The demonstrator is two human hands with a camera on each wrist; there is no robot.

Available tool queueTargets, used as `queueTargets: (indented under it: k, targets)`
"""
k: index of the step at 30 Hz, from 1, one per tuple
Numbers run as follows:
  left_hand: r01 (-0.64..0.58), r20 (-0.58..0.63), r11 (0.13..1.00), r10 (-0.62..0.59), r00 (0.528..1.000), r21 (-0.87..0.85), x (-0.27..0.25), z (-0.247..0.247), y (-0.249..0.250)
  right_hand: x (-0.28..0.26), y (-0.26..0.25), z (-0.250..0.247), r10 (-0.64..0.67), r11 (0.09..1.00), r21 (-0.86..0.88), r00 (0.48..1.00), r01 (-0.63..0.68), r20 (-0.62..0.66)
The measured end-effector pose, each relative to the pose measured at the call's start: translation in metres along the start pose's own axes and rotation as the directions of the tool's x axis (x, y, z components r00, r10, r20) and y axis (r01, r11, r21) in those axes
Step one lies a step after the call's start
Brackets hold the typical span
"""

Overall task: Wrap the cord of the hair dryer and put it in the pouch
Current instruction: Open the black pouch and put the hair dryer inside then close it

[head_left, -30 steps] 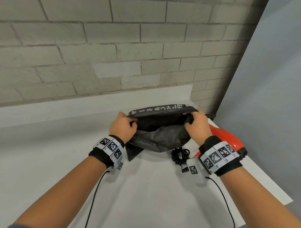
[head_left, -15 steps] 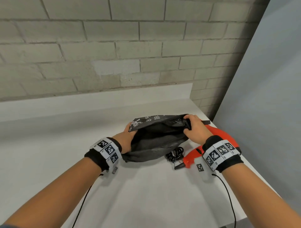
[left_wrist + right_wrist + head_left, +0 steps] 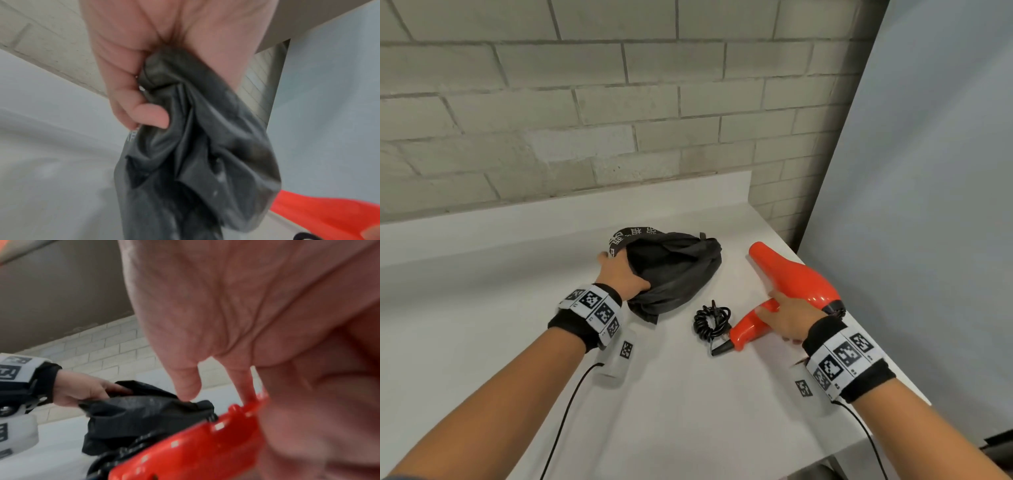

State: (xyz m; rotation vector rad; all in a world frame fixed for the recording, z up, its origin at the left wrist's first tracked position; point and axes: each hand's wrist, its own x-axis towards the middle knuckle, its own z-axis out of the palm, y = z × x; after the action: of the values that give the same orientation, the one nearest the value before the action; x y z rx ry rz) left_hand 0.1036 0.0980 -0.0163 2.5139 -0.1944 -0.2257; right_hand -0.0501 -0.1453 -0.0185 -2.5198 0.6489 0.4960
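Observation:
A dark grey pouch [image 3: 674,270] with a printed band lies crumpled on the white table, its mouth gaping towards me. My left hand [image 3: 623,274] grips the pouch's left rim; in the left wrist view the fingers [image 3: 144,116] bunch the fabric [image 3: 195,146]. To its right lies the orange hair dryer [image 3: 794,277], nozzle pointing away. My right hand [image 3: 787,317] curls round it where the handle meets the body. The black coiled cord [image 3: 711,322] sits bundled beside the handle's end. The right wrist view is blurred, with the handle [image 3: 195,451] under the fingers.
The white table [image 3: 688,411] ends close on the right, just past the dryer, beside a grey panel [image 3: 928,205]. A brick wall [image 3: 619,102] with a low white upstand runs along the back. Thin black cables trail from both wristbands.
My right hand let go of the pouch's right rim and moved down right onto the hair dryer. The pouch sagged onto the table, held only by my left hand.

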Motion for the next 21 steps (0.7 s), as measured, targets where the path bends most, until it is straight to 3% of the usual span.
queueTargets:
  k: [5,8,11,13,16,18,21]
  targets:
    - [-0.041,-0.093,0.999,0.044,0.995,0.035,-0.009,0.010,0.004,0.020,0.011,0.006,0.042,0.978,0.208,0.998,-0.030,-0.056]
    - [-0.060,-0.055,0.997,0.062,0.997,0.043,-0.014,0.010,0.005,0.035,0.009,-0.002,0.125,0.940,0.322,0.992,-0.112,-0.020]
    - [-0.034,0.005,0.998,0.034,0.999,0.050,-0.020,0.006,0.007,0.052,0.016,-0.007,0.125,0.855,0.510,0.992,-0.096,-0.022]
    - [-0.024,0.035,0.997,0.021,0.999,0.075,-0.023,0.002,0.008,0.058,0.017,-0.013,0.100,0.744,0.666,0.994,-0.047,-0.042]
    - [-0.022,0.058,0.997,0.017,0.998,0.081,-0.024,-0.003,0.008,0.052,0.008,-0.031,0.073,0.504,0.860,0.988,0.084,-0.139]
    - [-0.047,0.054,0.997,0.043,0.998,0.064,-0.024,-0.004,0.008,0.045,-0.001,-0.048,0.041,0.394,0.898,0.972,0.196,-0.231]
    - [-0.077,0.073,0.997,0.075,0.995,0.031,-0.024,-0.003,0.008,0.031,-0.017,-0.067,-0.028,0.292,0.865,0.908,0.407,-0.418]
